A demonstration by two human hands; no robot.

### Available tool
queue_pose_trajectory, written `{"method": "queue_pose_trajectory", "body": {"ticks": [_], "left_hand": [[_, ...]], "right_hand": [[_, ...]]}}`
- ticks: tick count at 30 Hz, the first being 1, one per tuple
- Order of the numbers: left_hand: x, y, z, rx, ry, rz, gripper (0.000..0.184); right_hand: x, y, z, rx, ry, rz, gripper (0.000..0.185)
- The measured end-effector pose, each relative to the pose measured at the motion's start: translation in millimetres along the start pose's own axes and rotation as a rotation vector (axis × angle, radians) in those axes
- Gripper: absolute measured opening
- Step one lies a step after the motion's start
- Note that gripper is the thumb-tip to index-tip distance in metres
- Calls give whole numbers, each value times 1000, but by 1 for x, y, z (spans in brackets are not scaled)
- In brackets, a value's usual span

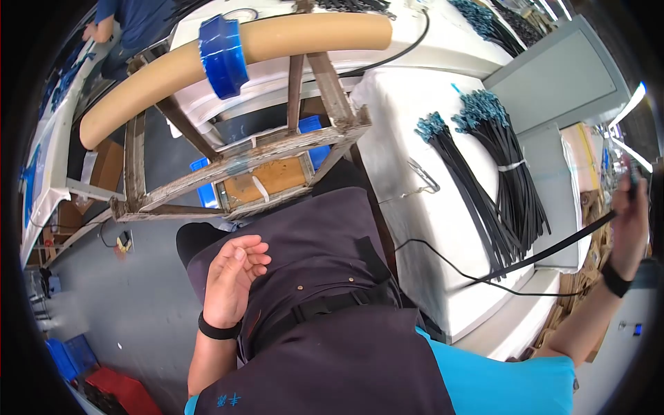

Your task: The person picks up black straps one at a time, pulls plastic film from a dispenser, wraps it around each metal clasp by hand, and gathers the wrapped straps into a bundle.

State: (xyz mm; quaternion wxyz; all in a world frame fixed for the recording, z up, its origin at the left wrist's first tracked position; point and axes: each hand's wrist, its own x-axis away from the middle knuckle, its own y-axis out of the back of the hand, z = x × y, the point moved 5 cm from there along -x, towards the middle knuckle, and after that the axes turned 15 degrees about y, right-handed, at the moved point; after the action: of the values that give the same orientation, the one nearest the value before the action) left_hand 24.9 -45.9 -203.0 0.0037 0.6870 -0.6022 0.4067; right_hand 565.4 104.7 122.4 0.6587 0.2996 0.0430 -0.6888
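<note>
My left hand [234, 278] hovers over the dark apron [304, 249] on my lap. Its fingers are loosely bent and a little apart, with nothing in them. Far out to the right, my right hand [631, 225] is closed on one end of a flat black strap [553, 254]. The strap slants down and left from the fist towards the white padded surface [401, 138]. On that surface lie a large bundle of black straps [515, 180] with teal ends, tied with a white band, and a smaller bundle [470, 187] to its left.
Before me stands a worn metal frame [242, 162] carrying a curved tan tube [159, 86] wrapped with blue tape [223, 57]. A metal hook [423, 176] lies left of the straps. A thin black cord [443, 252] crosses the padded surface. Another person [138, 28] is at upper left.
</note>
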Motion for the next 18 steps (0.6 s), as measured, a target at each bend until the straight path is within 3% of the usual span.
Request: {"method": "queue_pose_trajectory", "body": {"ticks": [2,4,5,7,8,10,12,14,16,18], "left_hand": [[-5,-5,0,5,5,45,33],[-9,-14,0,-36,13,38,32],[-11,-19,-1,-41,13,56,30],[-13,-31,-4,-82,-6,80,29],[-13,-36,-6,-118,-22,80,28],[-12,-46,-9,-136,-52,91,26],[-5,-60,-15,-291,-101,141,27],[5,-75,-25,-303,-130,192,26],[18,-91,-43,-348,-205,246,23],[26,-100,-57,-364,-283,313,21]], "right_hand": [[-16,23,54,102,117,41,47],[-5,-19,101,38,93,-525,41],[-6,-27,105,50,104,-540,41],[-13,-55,129,775,619,-160,40],[-10,-55,123,783,627,-168,40],[-9,-77,82,116,333,160,46],[15,-151,42,-401,87,267,46],[42,-216,8,-820,-290,171,46],[59,-252,-22,-1118,-322,313,48],[71,-286,-24,-1185,-395,283,47]]}}
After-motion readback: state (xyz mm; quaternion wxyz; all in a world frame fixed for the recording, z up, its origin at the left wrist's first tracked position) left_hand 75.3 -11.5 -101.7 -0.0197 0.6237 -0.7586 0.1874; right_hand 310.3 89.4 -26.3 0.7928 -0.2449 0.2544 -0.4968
